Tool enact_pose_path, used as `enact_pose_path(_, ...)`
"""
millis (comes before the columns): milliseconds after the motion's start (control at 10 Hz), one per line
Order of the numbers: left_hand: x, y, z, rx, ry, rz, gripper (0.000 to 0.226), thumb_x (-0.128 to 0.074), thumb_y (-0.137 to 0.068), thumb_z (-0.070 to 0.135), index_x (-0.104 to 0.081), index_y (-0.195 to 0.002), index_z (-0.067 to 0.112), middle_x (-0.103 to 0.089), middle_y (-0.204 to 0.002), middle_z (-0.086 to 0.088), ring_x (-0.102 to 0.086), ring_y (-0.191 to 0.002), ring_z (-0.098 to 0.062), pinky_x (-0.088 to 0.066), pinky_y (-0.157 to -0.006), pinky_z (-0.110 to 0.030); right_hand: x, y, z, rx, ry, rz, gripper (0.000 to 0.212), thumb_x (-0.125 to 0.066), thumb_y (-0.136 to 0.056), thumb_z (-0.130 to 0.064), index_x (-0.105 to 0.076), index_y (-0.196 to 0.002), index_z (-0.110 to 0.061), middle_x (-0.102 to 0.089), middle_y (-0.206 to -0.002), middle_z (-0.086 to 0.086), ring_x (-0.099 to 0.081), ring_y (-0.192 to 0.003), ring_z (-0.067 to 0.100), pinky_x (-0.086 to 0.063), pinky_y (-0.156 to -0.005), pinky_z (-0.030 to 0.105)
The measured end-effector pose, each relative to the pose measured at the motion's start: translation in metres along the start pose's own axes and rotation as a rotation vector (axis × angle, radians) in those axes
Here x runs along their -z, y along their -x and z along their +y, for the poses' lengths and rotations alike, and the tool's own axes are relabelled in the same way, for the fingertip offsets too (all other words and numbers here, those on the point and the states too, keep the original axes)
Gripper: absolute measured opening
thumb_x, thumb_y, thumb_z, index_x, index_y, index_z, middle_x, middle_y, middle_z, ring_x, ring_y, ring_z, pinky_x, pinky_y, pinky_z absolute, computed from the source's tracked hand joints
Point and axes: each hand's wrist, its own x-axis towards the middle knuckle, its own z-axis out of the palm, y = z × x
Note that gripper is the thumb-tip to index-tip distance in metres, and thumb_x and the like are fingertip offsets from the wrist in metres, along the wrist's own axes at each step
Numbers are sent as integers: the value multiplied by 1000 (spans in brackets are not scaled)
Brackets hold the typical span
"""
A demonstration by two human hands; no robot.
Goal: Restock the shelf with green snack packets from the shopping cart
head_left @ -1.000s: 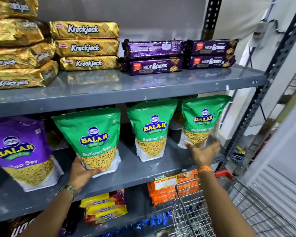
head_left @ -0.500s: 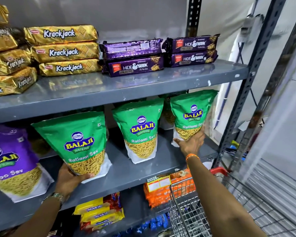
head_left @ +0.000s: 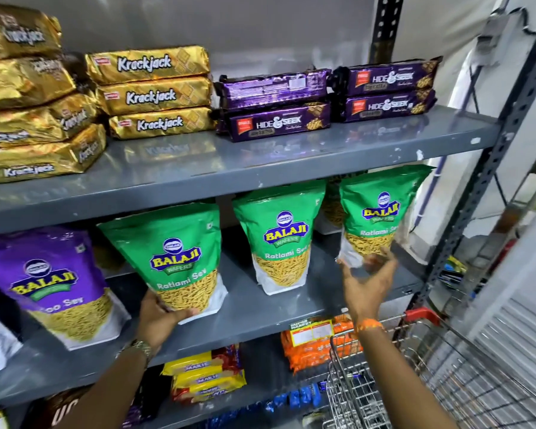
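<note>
On the middle shelf [head_left: 260, 317], the left hand [head_left: 160, 317] grips a green packet [head_left: 174, 258] upright to steady it, while the open right hand [head_left: 365, 280] hovers by another green packet [head_left: 375, 212].

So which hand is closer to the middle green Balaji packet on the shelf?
Roughly even, perhaps the right. The right hand is just right of the middle green packet, by the rightmost packet; the left hand grips the leftmost packet.

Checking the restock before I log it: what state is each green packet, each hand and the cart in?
Left green packet: upright, gripped at its base by the left hand.
Middle green packet: standing free.
Right green packet: upright.
Right hand: open, at that packet's base.
Cart: contents not visible.
</note>
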Motion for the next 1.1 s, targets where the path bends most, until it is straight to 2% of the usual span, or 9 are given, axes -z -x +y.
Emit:
enact_pose_path(100, 3, -3, -1, -31, 9, -25, 80, -89, -49, -18, -57, -121, -4, -71, -108, -18, -68, -97, -26, -59, -69, -14, -22, 19, -10, -159, -119, -449, 92, -94, -57, -23, -41, -132, -16, -53, -119, 5, -53, -110, 17, -46, -95, 18)
enact_pose_path(200, 3, -1, 0, -27, 8, -26, 80, -91, -48, -16, -59, -120, 0, -72, -109, -15, -69, -99, -27, -60, -77, -22, -39, 13, -13, -194, -82, -647, 106, -93, -56, -7, -32, -143, -10, -46, -138, 7, -49, -124, 16, -41, -102, 21)
enact_pose_path(300, 2, 2, 1, 10, 19, -10, 75, -92, -48, -12, -61, -110, 16, -73, -104, -6, -69, -99, -26, -55, -91, -39, -56, -3, -21, -198, -66, -832, 122, -97, -39, -29, -34, -142, -8, -58, -130, 1, -61, -111, -2, -52, -88, 13)
enact_pose_path(400, 0, 3, 4, 19, 34, -14, 72, -92, -49, -13, -60, -104, 20, -72, -102, 0, -69, -98, -25, -54, -94, -40, -61, -10, -25, -192, -2, -909, 112, -95, -36, -29, -44, -133, -5, -66, -118, 3, -68, -96, -8, -56, -76, 13)
enact_pose_path(500, 0, 1, 5, 32, 38, -20, 78, -94, -47, -10, -59, -113, 13, -72, -106, -5, -69, -100, -24, -53, -96, -41, -66, -21, -21, -194, 98, -963, 92, -95, -45, -15, -54, -126, -3, -71, -117, 11, -71, -91, -4, -61, -79, 21)
enact_pose_path(700, 1, 2, 4, 56, 38, -40, 100, -99, -39, 7, -54, -128, 5, -70, -121, -15, -68, -113, -31, -52, -102, -52, -69, -28, -15, -236, 179, -978, 78, -94, -56, -7, -56, -124, -7, -72, -108, -2, -68, -97, 0, -59, -92, 33)
enact_pose_path(900, 2, 25, 15, 49, 31, 80, 116, -100, -26, 33, -48, -129, 31, -62, -127, -6, -57, -122, -24, -45, -105, -41, -54, -20, -24, -305, 90, -968, 95, -93, -55, -1, -43, -136, -8, -64, -128, 7, -64, -115, 13, -59, -90, 29)
enact_pose_path(1000, 0, 52, 44, 60, 7, 187, 110, -98, -46, 10, -44, -142, 10, -57, -138, -11, -53, -129, -25, -41, -110, -38, -41, -16, -33, -353, -23, -900, 102, -91, -53, 4, -37, -139, -8, -58, -132, 5, -61, -117, 3, -54, -90, 19)
enact_pose_path(1100, -6, 96, 65, -38, -49, 426, 79, -88, -66, -3, -51, -135, 9, -61, -133, -17, -59, -124, -26, -43, -101, -24, -15, 18, -51, -364, -133, -477, 69, -87, -60, 7, -55, -118, -14, -63, -111, 4, -60, -102, 8, -49, -93, 31)
